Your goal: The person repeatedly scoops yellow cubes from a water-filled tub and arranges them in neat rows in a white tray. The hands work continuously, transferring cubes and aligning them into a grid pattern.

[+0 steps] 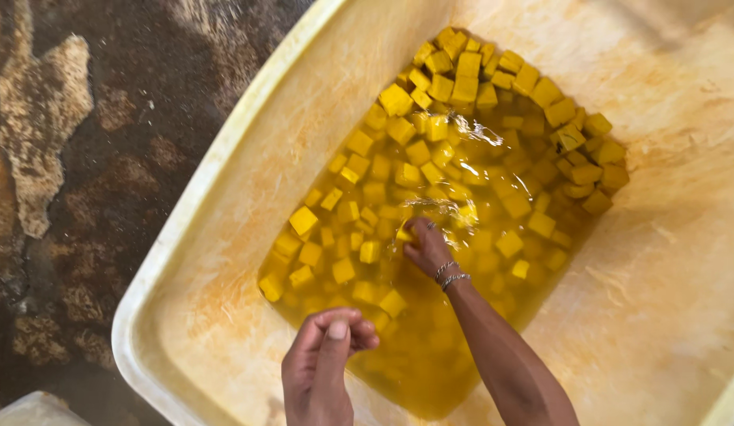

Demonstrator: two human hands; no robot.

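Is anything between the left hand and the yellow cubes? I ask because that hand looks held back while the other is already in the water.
Nothing solid. The left hand hangs loosely closed above the tub's near end, with only air and yellow water between it and the cubes. The right hand is already among them.

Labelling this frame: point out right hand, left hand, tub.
right hand (427, 246), head view, back of hand in the water
left hand (324, 359), head view, knuckles, above the water
tub (225, 158), head view, pale left rim

A wet, mottled brown floor (107, 197) carries a large pale yellow tub (225, 181).
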